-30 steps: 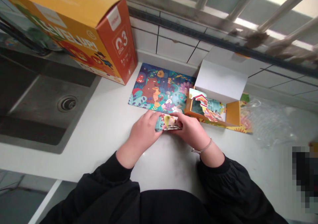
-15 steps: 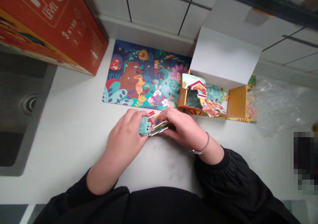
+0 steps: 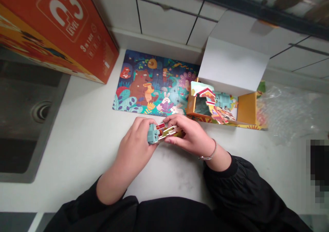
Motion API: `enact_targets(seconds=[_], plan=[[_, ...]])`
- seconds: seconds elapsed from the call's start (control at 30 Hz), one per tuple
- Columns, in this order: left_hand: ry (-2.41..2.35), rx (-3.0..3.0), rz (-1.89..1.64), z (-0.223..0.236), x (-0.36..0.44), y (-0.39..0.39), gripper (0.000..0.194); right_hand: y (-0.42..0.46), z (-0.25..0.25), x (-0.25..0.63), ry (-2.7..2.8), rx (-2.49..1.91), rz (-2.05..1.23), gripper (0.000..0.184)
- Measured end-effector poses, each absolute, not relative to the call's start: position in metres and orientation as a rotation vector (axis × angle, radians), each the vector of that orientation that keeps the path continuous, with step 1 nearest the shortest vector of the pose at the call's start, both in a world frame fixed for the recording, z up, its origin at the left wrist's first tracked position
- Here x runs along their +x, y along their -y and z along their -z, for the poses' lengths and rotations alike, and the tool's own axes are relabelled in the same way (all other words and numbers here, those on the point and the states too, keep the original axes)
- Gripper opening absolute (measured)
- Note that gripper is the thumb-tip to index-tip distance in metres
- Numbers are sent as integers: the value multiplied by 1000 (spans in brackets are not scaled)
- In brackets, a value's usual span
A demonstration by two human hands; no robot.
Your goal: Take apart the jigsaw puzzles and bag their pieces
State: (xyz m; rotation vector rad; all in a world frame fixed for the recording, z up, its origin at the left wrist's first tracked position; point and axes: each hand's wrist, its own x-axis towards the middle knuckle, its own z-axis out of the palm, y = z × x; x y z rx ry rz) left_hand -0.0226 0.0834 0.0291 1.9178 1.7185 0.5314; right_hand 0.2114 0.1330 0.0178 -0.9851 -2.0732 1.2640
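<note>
My left hand (image 3: 137, 141) is closed around a stack of puzzle pieces (image 3: 152, 135) whose top faces are pale teal. Several more puzzle pieces (image 3: 168, 131), with white edges and yellow and red print, sit between the thumb and fingers of my right hand (image 3: 186, 134). Both hands are close together over the white counter, and their pieces meet or nearly meet. Just beyond them lies an assembled animal puzzle (image 3: 144, 82) with a bear and rabbits. An open yellow box (image 3: 246, 109) right of it holds loose puzzle pieces (image 3: 223, 100), some sticking up past its rim.
A tall orange box (image 3: 84, 29) stands at the back left, beside a grey sink (image 3: 48, 129). Crumpled clear plastic (image 3: 285, 112) lies right of the yellow box. The box's white lid (image 3: 233, 62) stands raised near the tiled wall (image 3: 167, 17).
The pieces in my right hand have turned and now sit more bunched against the fingers. My left hand keeps its stack. The whole view has shifted slightly, with things appearing further right and lower.
</note>
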Motion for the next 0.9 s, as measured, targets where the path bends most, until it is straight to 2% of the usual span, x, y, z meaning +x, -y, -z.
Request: enact_targets(seconds=[0.2,0.43,0.63,0.73,0.9], plan=[[-1187,1411,-668,-35,-18,-85,24,-128,-17,212,1781,-987,-1668,48],[-1026,590,-857,-25,-7,-82,51,-130,-9,206,1352,-984,-1754,50],[-924,571,-910,-10,2,-86,88,-133,-12,198,1741,-861,-1383,41],[-872,667,-862,-3,-2,-86,91,-135,-14,197,1864,-800,-1287,47],[-910,673,-846,-7,-5,-87,94,-135,-13,198,1930,-875,-1384,58]])
